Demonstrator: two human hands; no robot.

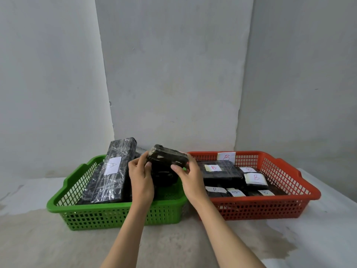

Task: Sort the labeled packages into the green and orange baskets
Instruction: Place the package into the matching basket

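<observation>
Both hands grip one black wrapped package [167, 156] by its ends above the green basket [108, 206], left hand [140, 176] and right hand [190, 176] each closed on it. We judge it is raised and tilted to find its label, hidden here. A-marked parcels [113, 171] fill green; B-marked parcels [222, 170] lie in the orange basket [270, 206].

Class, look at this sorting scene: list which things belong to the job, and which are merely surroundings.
Belongs to the job:
green plastic mesh basket
orange plastic mesh basket
small black wrapped package, gripped by left hand and right hand
long black wrapped package labelled A
black wrapped packages labelled B

Merely surroundings:
grey plastered wall
pale stained floor
</observation>
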